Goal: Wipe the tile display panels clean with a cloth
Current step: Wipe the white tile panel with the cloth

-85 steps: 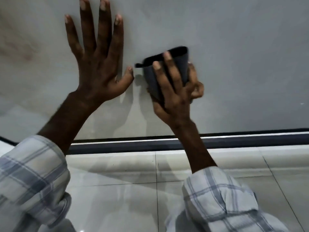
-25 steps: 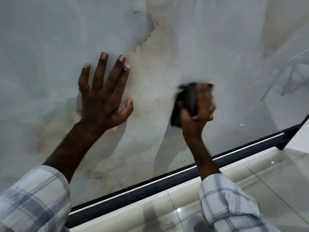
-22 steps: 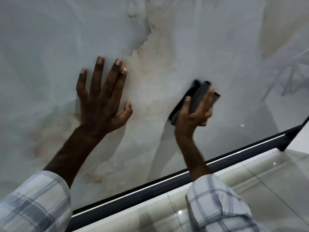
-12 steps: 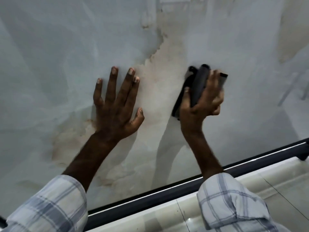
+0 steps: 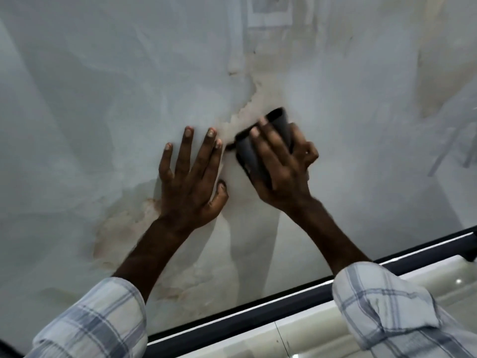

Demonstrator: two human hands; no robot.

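Glossy pale floor tiles [image 5: 296, 337] are seen below one dark frame rail [image 5: 258, 321]. One tile panel [image 5: 103, 99], grey-white marble with tan veining, fills the view. One dark folded cloth [image 5: 251, 156] is pressed against it near centre, clamped under the curled fingers of the right hand [image 5: 281, 171]. The left hand [image 5: 191, 182] is laid flat beside it, fingers spread.

The left hand [image 5: 189, 180] is laid flat with its palm down, fingers straight and slightly spread, thumb held out to the side. The right hand [image 5: 280, 165] is placed just beside it, index and middle fingers stretched forward, the remaining fingers bent at the far edge. Both forearms are extended upward from rolled checked sleeves [image 5: 387, 311].
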